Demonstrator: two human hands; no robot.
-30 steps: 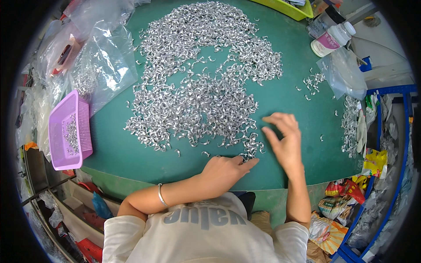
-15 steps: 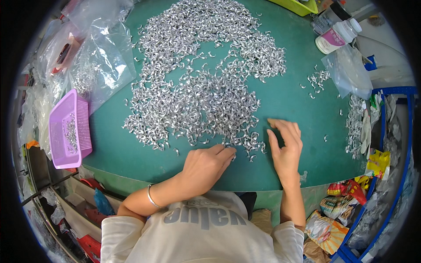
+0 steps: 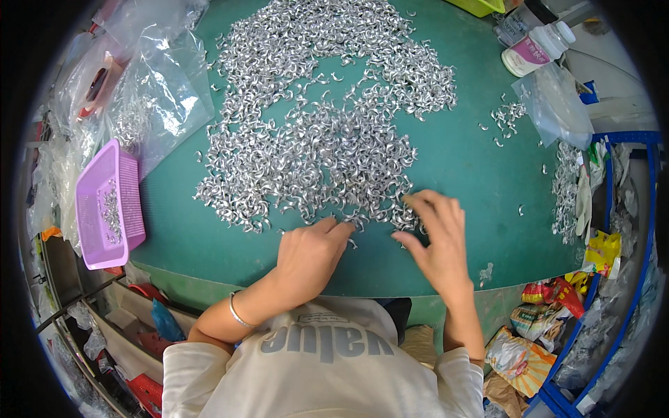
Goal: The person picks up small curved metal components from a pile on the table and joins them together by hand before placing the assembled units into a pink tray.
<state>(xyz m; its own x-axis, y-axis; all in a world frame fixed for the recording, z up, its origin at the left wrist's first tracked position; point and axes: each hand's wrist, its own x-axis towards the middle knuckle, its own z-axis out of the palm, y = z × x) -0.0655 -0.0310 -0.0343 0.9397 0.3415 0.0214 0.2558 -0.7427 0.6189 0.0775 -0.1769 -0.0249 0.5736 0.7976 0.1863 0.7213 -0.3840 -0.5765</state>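
Note:
A wide heap of small silvery curved metal pieces (image 3: 327, 153) lies on the green tabletop (image 3: 481, 181). At the heap's near edge, my left hand (image 3: 310, 256) is closed, palm down, with fingers curled and pressed together. Whatever its fingertips hold is hidden; a few loose pieces lie right beside them. My right hand (image 3: 440, 240) reaches to the heap's right near corner. Its thumb and fingers are apart, the fingertips touching or just over the outermost pieces, and nothing shows in its grasp.
At the left stands a purple basket (image 3: 132, 209) holding some metal pieces, with clear plastic bags (image 3: 167, 90) behind it. Far right are a white bottle (image 3: 538, 49), a plastic bag (image 3: 555, 104) and smaller groups of pieces (image 3: 507, 118). A blue rack (image 3: 624, 244) borders the right side.
My right hand has moved left onto the heap's edge, thumb and fingers still apart. My left hand has shifted slightly left, still curled.

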